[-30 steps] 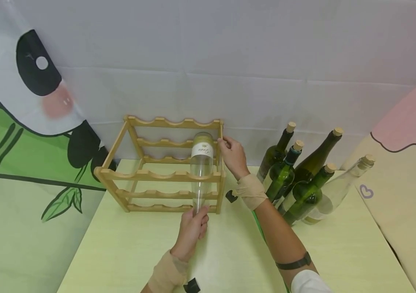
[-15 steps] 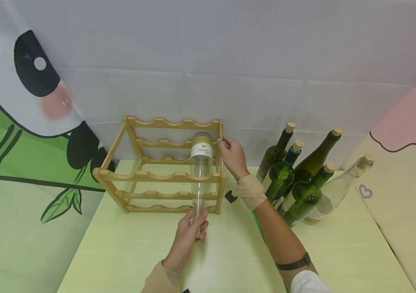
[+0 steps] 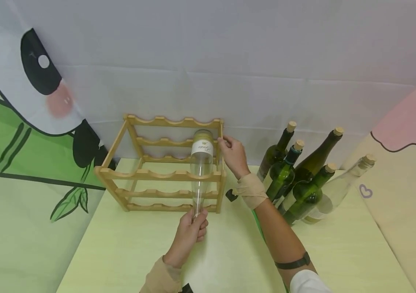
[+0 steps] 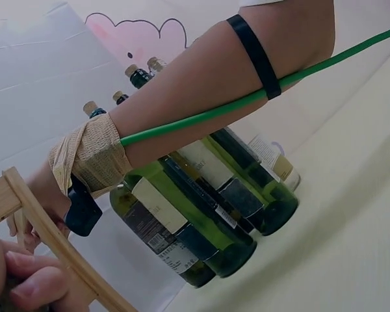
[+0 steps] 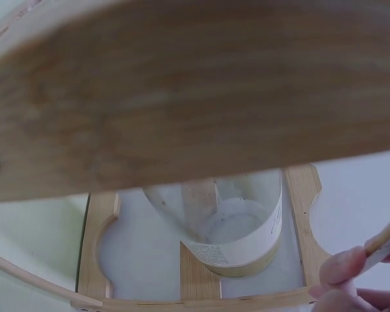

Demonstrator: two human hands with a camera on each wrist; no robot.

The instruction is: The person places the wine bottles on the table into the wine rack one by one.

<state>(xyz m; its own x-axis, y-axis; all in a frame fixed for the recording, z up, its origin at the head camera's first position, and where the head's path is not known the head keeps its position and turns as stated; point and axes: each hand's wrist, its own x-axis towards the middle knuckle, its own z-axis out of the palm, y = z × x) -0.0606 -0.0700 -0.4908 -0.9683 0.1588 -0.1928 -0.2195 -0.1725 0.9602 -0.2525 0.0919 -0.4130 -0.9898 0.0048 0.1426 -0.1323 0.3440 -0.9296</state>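
A clear glass wine bottle (image 3: 202, 162) with a white label lies in the right-hand column of the wooden wine rack (image 3: 156, 176), its base toward the back wall. Which tier bears it I cannot tell. Curled round the bottle's neck at the front of the rack is my left hand (image 3: 187, 234), which hides the mouth. My right hand (image 3: 234, 156) pinches the rack's right side near the back; in the right wrist view its fingertips (image 5: 343, 265) hold a wooden edge. That view also shows the bottle's body (image 5: 237, 227) between the slats.
To the right stand several corked wine bottles, among them a green one (image 3: 281, 177) and a clear one (image 3: 336, 195). My right forearm (image 3: 282, 236) passes close beside them. A printed cloth wall (image 3: 266, 61) rises behind the pale table (image 3: 138, 244).
My left hand has shifted slightly along the bottle's neck; the cork end that showed below it half a second ago is hidden now. My right hand stays on the rack.
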